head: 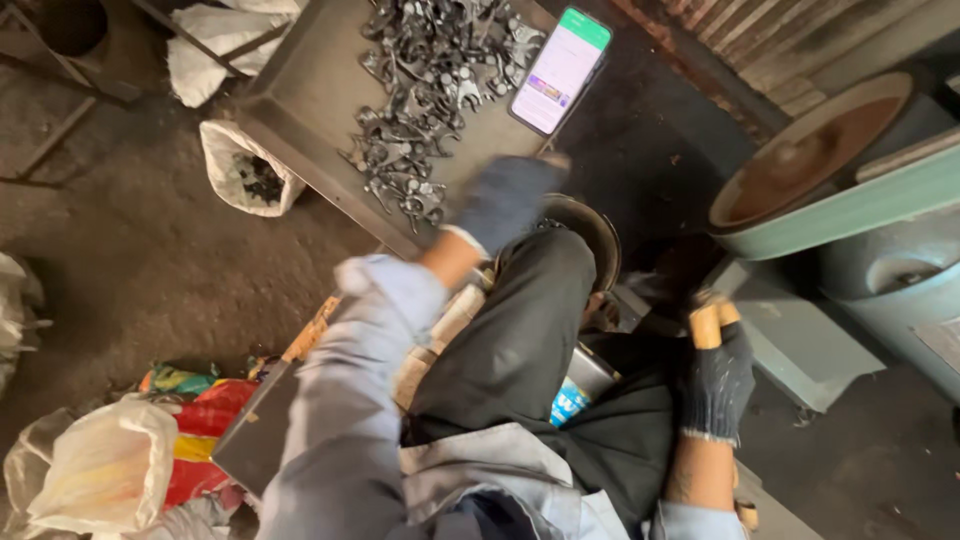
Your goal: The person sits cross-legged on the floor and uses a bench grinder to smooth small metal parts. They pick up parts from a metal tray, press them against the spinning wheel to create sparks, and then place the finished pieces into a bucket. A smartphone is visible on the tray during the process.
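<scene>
Your left hand [505, 200] is smeared by motion blur, so you can't tell whether its gloved fingers are spread or curled, or whether they touch the metal parts [425, 95]. Those parts tangle into a dark heap; single pieces are too small to make out, and the top edge cuts the heap and the worktop [300, 95] off. Your right hand [715, 385] hides most of the wooden handle [708, 322]; what it belongs to stays unseen

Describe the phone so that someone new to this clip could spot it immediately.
Find the large grey metal tray at top centre, heaped with dark metal parts. The phone lies at its right edge, beyond the gloved left hand. It alone has a bright, lit screen.
</scene>
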The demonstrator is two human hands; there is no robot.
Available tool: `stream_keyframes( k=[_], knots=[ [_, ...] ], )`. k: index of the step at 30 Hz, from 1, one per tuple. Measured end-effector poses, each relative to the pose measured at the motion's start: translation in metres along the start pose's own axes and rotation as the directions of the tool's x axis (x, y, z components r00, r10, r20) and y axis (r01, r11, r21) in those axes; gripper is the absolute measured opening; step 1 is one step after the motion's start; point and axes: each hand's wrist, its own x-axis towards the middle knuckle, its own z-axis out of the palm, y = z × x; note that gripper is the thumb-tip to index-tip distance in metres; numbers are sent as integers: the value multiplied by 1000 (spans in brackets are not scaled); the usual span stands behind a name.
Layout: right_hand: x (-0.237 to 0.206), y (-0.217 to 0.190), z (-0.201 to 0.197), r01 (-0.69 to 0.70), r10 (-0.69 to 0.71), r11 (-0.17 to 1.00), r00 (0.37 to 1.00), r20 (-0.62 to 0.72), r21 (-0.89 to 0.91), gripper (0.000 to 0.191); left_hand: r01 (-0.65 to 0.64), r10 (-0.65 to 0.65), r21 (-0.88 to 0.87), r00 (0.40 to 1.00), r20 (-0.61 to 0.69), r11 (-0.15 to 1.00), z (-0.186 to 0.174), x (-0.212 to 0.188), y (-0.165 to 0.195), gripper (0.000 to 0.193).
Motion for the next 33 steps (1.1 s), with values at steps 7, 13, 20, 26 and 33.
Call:
stream_keyframes(
  k=[7,13,20,26,33],
  knots=[
    [-19,-27,46,418,-347,903,847,402,-101,47,-79,-119,672,963,243,737,3,-34,-101,18],
    [-32,-12,58,570,-298,758,735,609,-317,50,-7,-137,541,964,226,841,-20,-32,-86,18],
    [-52,-11,57,316,-286,948,809,513,30,52,424,-439,-123,888,-137,897,-19,-56,-13,26],
    [-54,-16,62,-230,-270,454,885,379,861,45,159,-365,-662,913,-185,733,42,-59,154,14],
    [-24,44,17,-325,-117,203,928,353,924,36,242,-270,-559,962,33,793,51,-55,212,43]
  ],
)
